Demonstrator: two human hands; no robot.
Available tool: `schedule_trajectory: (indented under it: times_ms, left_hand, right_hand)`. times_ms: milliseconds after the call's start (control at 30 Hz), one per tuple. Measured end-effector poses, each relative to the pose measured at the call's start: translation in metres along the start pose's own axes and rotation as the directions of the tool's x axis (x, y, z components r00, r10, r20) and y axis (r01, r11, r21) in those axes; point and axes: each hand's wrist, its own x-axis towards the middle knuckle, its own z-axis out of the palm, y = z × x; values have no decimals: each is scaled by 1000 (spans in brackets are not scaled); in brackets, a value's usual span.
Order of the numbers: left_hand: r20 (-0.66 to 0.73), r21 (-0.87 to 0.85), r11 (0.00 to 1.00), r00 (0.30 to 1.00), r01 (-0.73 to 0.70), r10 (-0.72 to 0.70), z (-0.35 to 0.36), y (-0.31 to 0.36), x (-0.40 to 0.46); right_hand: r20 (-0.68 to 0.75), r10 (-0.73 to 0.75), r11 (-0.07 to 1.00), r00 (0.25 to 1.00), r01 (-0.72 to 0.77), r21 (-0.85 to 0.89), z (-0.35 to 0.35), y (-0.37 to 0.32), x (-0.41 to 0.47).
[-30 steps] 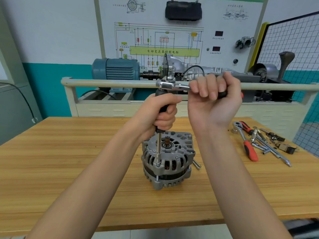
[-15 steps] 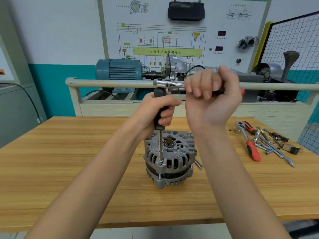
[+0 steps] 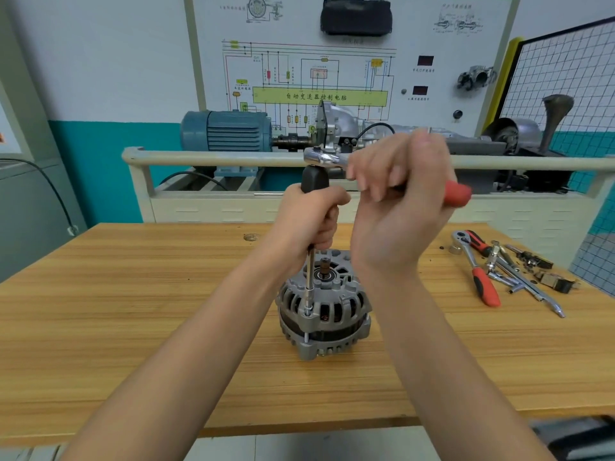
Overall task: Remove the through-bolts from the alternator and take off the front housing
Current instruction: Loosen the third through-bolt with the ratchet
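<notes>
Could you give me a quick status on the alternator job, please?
Left hand grips extension handle; right hand grips ratchet. Socket on alternator through-bolt, housing still on. Nothing in the way.

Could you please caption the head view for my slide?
Left hand steadies the extension on the alternator while the right hand swings the ratchet.

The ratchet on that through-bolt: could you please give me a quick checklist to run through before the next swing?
1. Socket seated on the through-bolt: cannot tell, too small.
2. Extension upright: ok.
3. Left hand grips the black handle: ok.
4. Right hand grips the ratchet: ok, though blurred.
5. Alternator flat on the table: ok, but unclamped.
6. Spare ratchet lies clear of the swing: ok.
</notes>
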Motion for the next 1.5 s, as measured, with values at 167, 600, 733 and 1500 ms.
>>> schedule_trajectory:
  times_ms: [167, 600, 733, 1500]
  left_hand:
    - [-164, 76, 992, 980, -98, 109, 7, -3, -3]
    - [437, -117, 988, 899, 101, -40, -17, 10, 5]
    - [248, -119, 993, 969, 22, 8, -14, 7, 2]
    - [345, -162, 986, 939, 48, 11, -14, 6, 3]
  right_hand:
    - [149, -178, 951, 973, 210, -229, 9, 1, -13]
    - [-131, 587, 661, 799, -379, 647, -26, 11, 36]
    - [-99, 420, 829, 902, -337, 447, -19, 3, 21]
    - [-114, 589, 666, 800, -400, 630, -29, 11, 35]
